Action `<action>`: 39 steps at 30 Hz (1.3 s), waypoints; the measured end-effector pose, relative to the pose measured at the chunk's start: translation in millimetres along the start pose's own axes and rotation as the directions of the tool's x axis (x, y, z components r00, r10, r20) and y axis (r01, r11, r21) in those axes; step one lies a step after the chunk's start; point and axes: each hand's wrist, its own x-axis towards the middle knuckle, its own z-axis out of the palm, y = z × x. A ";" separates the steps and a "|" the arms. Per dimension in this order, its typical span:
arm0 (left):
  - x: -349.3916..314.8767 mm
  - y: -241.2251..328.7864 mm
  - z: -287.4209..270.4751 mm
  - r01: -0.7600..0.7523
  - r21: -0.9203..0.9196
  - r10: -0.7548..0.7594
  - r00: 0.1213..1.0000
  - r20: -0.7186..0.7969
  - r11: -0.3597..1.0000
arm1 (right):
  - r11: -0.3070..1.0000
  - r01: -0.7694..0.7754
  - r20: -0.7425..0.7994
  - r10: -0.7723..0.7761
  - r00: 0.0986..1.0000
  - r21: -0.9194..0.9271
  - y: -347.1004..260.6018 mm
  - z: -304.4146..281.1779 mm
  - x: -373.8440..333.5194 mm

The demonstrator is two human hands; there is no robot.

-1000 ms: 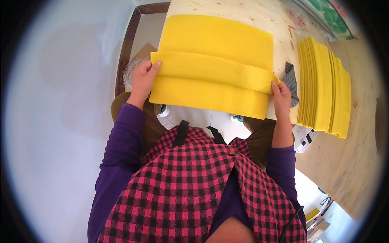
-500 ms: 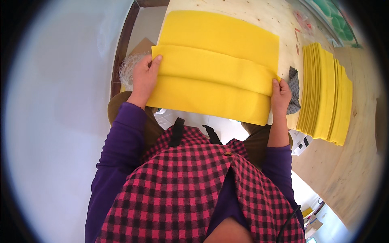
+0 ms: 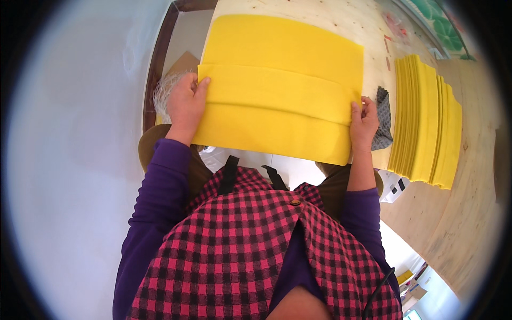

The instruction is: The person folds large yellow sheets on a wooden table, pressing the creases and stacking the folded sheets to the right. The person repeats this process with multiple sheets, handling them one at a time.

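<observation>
A broad yellow felt-like sheet (image 3: 288,40) lies in front of me, its near end hanging over the table's front edge. Across its middle runs a raised folded band (image 3: 272,90) of the same material. My left hand (image 3: 186,104) grips the band's left end, thumb on top and fingers underneath, hidden. At the right end, my right hand (image 3: 364,124) pinches the edge with the thumb on the yellow surface; its fingers curl up just beyond the side.
On the right stands a thick stack of folded yellow sheets (image 3: 424,125). A grey patterned cloth (image 3: 383,120) lies between it and my right hand. Clear stringy material (image 3: 166,95) bunches by my left hand. The pale wooden table (image 3: 298,9) extends behind the sheet.
The folded band lies a little flatter and its left end sits slightly lower. My right hand has shifted slightly, its fingers now more visible past the edge. Both hands stay at the band's ends.
</observation>
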 end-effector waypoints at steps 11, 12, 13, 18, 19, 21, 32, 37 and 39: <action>1.7 -3.4 3.2 0.029 0.004 -0.029 1.000 0.008 1.000 | 0.998 -0.027 0.086 0.032 0.996 -0.059 -5.0 -10.2 2.3; 1.7 -4.5 3.0 0.022 -0.008 -0.022 1.000 0.007 1.000 | 0.999 -0.021 0.091 0.025 0.996 -0.044 -5.7 -11.1 2.2; 1.8 -5.6 2.8 0.028 -0.015 -0.028 1.000 0.014 0.999 | 0.999 -0.034 0.095 0.037 0.995 -0.028 -6.7 -11.6 2.0; 3.7 -8.4 3.2 0.060 -0.080 -0.057 0.998 0.029 0.995 | 0.999 -0.036 0.082 0.038 0.996 -0.026 -8.7 -10.9 -2.7; 4.2 -8.7 3.7 0.068 -0.081 -0.066 0.997 0.036 0.994 | 0.999 -0.027 0.079 0.030 0.996 -0.042 -7.7 -10.9 -3.7; 4.7 -8.2 4.0 0.076 -0.073 -0.073 0.997 0.039 0.994 | 0.999 -0.016 0.073 0.019 0.997 -0.041 -5.2 -10.8 -5.5; 6.3 -12.7 9.6 0.005 -0.064 -0.004 1.000 0.010 0.998 | 0.881 0.378 0.012 -0.391 0.920 -0.285 -62.4 -9.0 5.3; 5.0 -11.2 9.7 0.026 -0.134 -0.024 1.000 0.016 0.991 | 0.851 0.506 0.311 -0.448 0.838 -0.137 -139.8 82.4 -14.0; 5.5 -9.6 10.1 0.034 -0.133 -0.031 0.999 0.025 0.991 | 0.819 0.543 0.438 -0.427 0.791 -0.184 -166.4 122.0 -26.5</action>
